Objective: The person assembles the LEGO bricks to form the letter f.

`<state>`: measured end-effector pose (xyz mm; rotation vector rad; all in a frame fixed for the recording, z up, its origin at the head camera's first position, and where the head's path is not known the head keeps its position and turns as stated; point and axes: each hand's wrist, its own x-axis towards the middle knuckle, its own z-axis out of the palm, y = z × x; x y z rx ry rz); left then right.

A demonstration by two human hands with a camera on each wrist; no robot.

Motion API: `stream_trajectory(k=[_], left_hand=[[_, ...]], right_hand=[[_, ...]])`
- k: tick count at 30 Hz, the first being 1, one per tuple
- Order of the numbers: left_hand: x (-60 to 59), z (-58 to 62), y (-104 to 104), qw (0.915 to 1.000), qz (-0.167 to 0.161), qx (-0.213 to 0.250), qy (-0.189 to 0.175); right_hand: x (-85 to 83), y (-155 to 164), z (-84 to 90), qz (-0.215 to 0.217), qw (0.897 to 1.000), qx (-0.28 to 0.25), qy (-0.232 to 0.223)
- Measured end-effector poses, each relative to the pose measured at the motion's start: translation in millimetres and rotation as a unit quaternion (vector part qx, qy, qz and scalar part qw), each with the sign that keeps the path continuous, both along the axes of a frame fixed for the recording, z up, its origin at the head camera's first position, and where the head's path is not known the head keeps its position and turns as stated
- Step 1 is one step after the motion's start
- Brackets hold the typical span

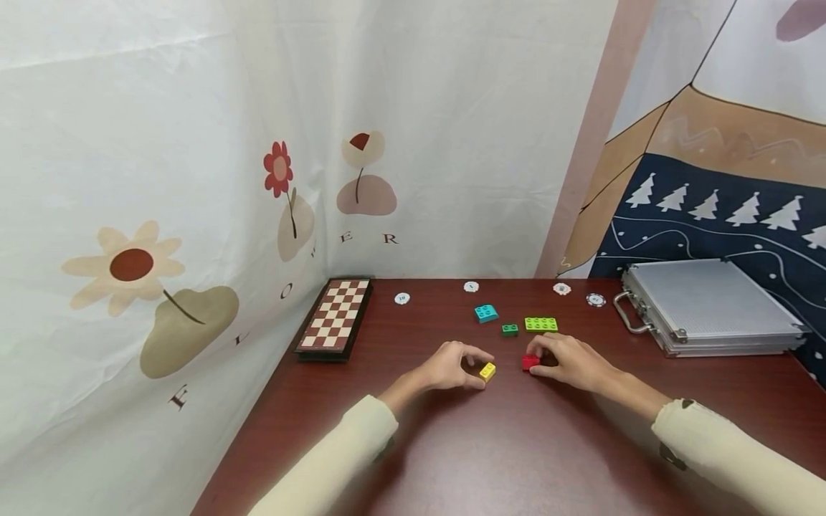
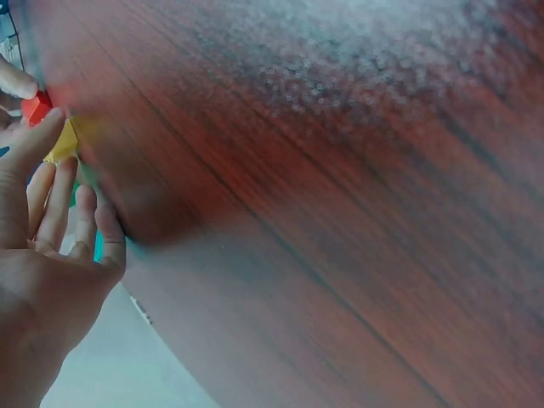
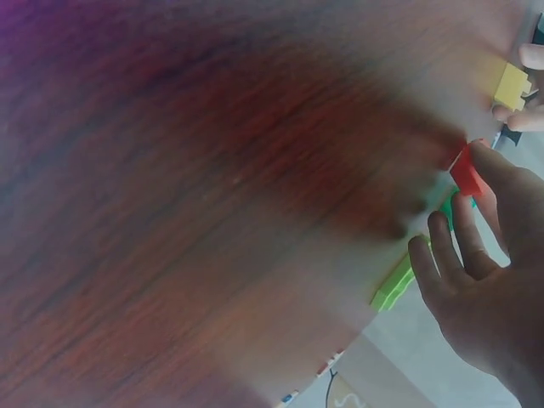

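Thumb and fingers of my left hand are around a small yellow toy brick low over the table, with the fingertips right at its sides. My right hand pinches a red toy brick between thumb and fingers, a short gap to the right of the yellow one. Studs show on top of the yellow brick. Just beyond the hands lie a dark green brick, a lime green brick and a teal brick. In the right wrist view, the red brick is partly covered by the thumb.
A checkered board lies at the table's left edge. Several round white chips are spread along the back. On the right sits a silver case with its handle toward the middle. Printed curtains hang behind the brown table.
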<state>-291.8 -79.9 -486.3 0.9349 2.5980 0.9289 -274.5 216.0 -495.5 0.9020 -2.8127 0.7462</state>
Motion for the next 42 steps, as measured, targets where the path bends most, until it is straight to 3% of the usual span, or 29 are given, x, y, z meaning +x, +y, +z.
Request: stream_trajectory(k=[5,17,30,42], left_hand=[[-0.7,-3.0,2.2,0.9998,0.015,0.008,-0.003],[0.9,-8.0,9.3,0.9983,0.044,0.028,0.027],[1.6,-8.9,11.8,0.9976,0.054,0.033,0.026],[3.4,-9.8,13.5,0.9959,0.08,0.035,0.024]], right_hand=[[-1.4,0.4,-1.6,0.008,1.0,-0.004,0.006],[-4.5,3.7,-2.2,0.012,1.0,0.0,-0.007],[-12.8,18.3,4.9,0.109,0.992,-0.03,-0.061],[-12.2,13.5,4.1,0.089,0.993,-0.045,-0.066]])
